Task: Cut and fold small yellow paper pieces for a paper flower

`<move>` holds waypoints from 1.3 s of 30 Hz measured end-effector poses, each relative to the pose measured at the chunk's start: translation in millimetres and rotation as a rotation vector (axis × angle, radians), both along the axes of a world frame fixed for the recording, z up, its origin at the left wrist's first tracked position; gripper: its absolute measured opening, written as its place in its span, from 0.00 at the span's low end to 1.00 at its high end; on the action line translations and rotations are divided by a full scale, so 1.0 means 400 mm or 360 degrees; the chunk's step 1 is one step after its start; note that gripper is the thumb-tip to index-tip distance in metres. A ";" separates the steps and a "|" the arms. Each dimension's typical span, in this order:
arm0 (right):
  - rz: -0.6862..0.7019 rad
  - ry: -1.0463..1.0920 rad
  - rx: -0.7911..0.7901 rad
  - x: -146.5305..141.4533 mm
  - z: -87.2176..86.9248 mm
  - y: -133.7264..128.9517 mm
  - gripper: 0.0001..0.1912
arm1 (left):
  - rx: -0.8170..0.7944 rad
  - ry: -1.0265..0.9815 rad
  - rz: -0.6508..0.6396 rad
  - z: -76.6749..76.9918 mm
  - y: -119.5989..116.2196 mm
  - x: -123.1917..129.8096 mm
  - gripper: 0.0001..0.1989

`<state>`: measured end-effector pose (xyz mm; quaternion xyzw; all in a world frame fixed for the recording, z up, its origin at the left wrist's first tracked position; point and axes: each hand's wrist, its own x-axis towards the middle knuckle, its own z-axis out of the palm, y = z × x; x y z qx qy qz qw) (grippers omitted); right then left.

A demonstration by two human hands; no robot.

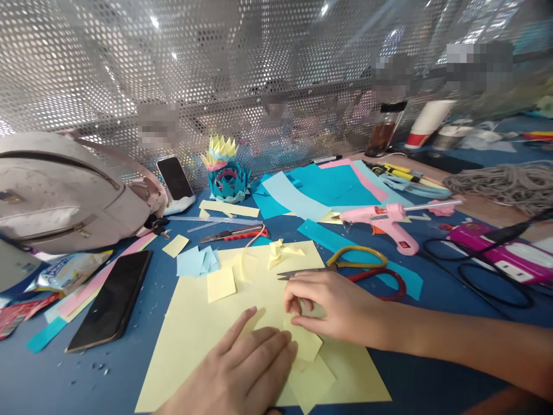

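A large yellow paper sheet (194,334) lies in front of me on the blue table. My left hand (254,369) rests flat on it with fingers stretched out, fingertips at the side of a small yellow paper square (307,346). Curled over that square's upper edge is my right hand (324,305), thumb and fingertips closed there. Another yellow square (311,380) lies partly under the first. Scissors (358,257) with yellow and red handles lie just beyond my right hand. Folded yellow pieces (283,251), one more yellow square (221,283) and light blue squares (197,261) lie farther up.
A pink glue gun (391,222) and a purple power strip (496,248) with black cable stand right. Behind are blue paper sheets (319,184) and a spiky paper model (227,178). A red cutter (242,233), dark phone (112,300) and backpack (56,190) are left.
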<state>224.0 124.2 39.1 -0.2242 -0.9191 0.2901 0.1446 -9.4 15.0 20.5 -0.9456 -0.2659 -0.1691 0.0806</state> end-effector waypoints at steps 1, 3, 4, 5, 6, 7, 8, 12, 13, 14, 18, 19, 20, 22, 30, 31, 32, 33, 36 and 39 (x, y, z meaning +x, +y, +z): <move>-0.0030 -0.0023 -0.0009 0.002 -0.001 -0.001 0.08 | 0.0015 -0.0014 0.0011 -0.006 0.000 0.002 0.24; -0.0082 -0.0044 -0.0034 0.005 -0.004 -0.002 0.08 | 0.0049 -0.0079 0.0040 -0.027 0.000 0.005 0.25; -0.0104 -0.0040 -0.0045 0.006 -0.005 -0.004 0.08 | 0.0085 -0.0146 0.0056 -0.040 0.000 0.007 0.26; -0.0125 -0.0028 -0.0053 0.007 -0.006 -0.005 0.08 | 0.0103 -0.0169 0.0064 -0.053 -0.001 0.008 0.27; -0.0140 -0.0013 -0.0058 0.008 -0.007 -0.006 0.08 | 0.0112 -0.0180 0.0077 -0.064 -0.001 0.009 0.27; -0.0148 0.0001 -0.0063 0.008 -0.007 -0.008 0.08 | 0.0118 -0.0190 0.0089 -0.072 -0.002 0.009 0.27; -0.0156 0.0012 -0.0062 0.008 -0.007 -0.009 0.08 | 0.0112 -0.0184 0.0101 -0.078 -0.003 0.009 0.27; -0.0190 0.0019 -0.0010 0.007 -0.006 -0.011 0.07 | 0.0091 -0.0189 0.0137 -0.084 -0.005 0.009 0.29; -0.0191 0.0024 0.0020 0.007 -0.006 -0.012 0.07 | 0.0099 -0.0197 0.0141 -0.085 -0.005 0.009 0.29; -0.0175 0.0033 0.0062 0.008 -0.007 -0.013 0.07 | 0.0107 -0.0204 0.0143 -0.086 -0.005 0.009 0.29; 0.0009 0.0078 0.0362 0.015 -0.013 -0.015 0.08 | 0.0104 -0.0182 0.0141 -0.082 -0.003 0.010 0.29; 0.0064 0.0079 0.0461 0.018 -0.014 -0.015 0.09 | 0.0108 -0.0180 0.0145 -0.076 -0.002 0.009 0.29; 0.0115 0.0076 0.0556 0.021 -0.014 -0.015 0.09 | 0.0113 -0.0167 0.0149 -0.067 -0.001 0.009 0.29; 0.0207 0.0054 0.0704 0.027 -0.011 -0.014 0.10 | 0.0116 -0.0096 0.0147 -0.043 0.002 0.006 0.27; 0.0379 0.0034 0.0790 0.032 0.003 0.004 0.13 | 0.0018 0.0124 0.0084 0.005 0.006 0.002 0.24; 0.0393 0.0037 0.0766 0.031 0.003 0.007 0.13 | 0.0013 0.0128 0.0085 0.004 0.006 0.002 0.24; 0.0399 0.0039 0.0732 0.031 0.004 0.009 0.13 | 0.0008 0.0131 0.0083 0.004 0.005 0.001 0.24; 0.0400 0.0040 0.0691 0.031 0.007 0.011 0.13 | 0.0004 0.0136 0.0079 0.005 0.005 0.000 0.24; 0.0355 -0.0029 0.0517 0.035 0.028 0.016 0.10 | -0.0008 0.0157 0.0071 0.010 0.005 -0.002 0.26; 0.0255 -0.0262 0.0325 0.045 0.060 0.021 0.08 | -0.0012 0.0159 0.0059 0.004 0.005 0.001 0.26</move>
